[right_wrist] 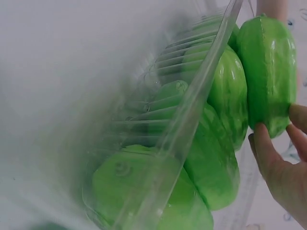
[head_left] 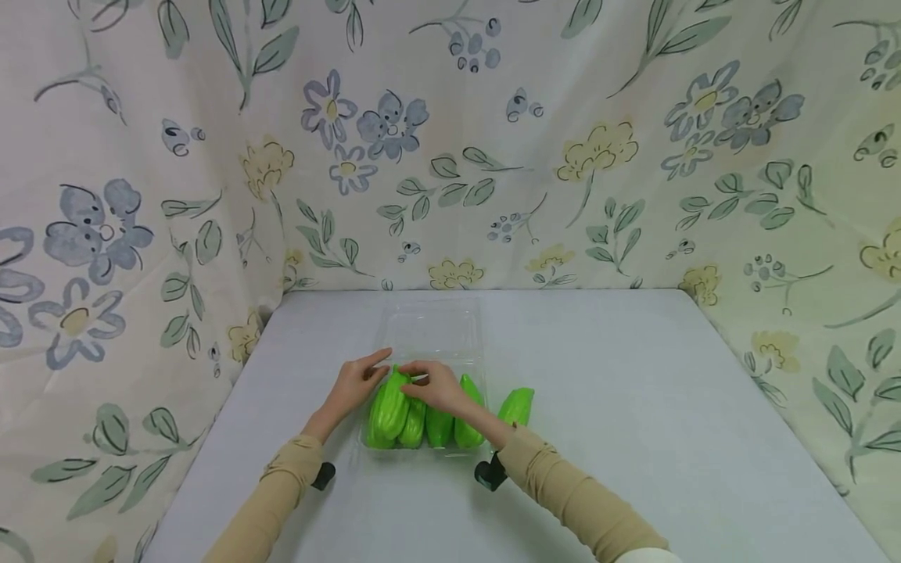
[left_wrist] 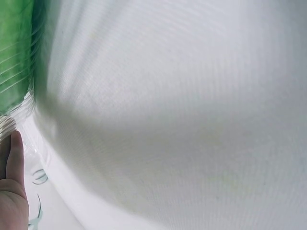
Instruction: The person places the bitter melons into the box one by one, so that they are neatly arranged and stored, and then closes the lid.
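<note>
A clear plastic clamshell box (head_left: 422,453) holds several bright green, ridged, gourd-like vegetables (head_left: 439,426) side by side. On top of those at the left end lies another green vegetable (head_left: 392,413), pinched near its far tip by my right hand (head_left: 438,387). The right wrist view shows fingertips on both sides of this vegetable's (right_wrist: 268,72) end, which stands above the box rim. At the box's far left corner is my left hand (head_left: 352,385), its fingers loosely extended. In the left wrist view, a finger of that hand (left_wrist: 13,201) reaches the ribbed plastic edge.
The clear lid (head_left: 432,328) is folded back flat behind the box. One more green vegetable (head_left: 517,404) lies on the white table (head_left: 633,422) right of the box, partly behind the right forearm. Flowered cloth (head_left: 450,227) hangs along the back and sides.
</note>
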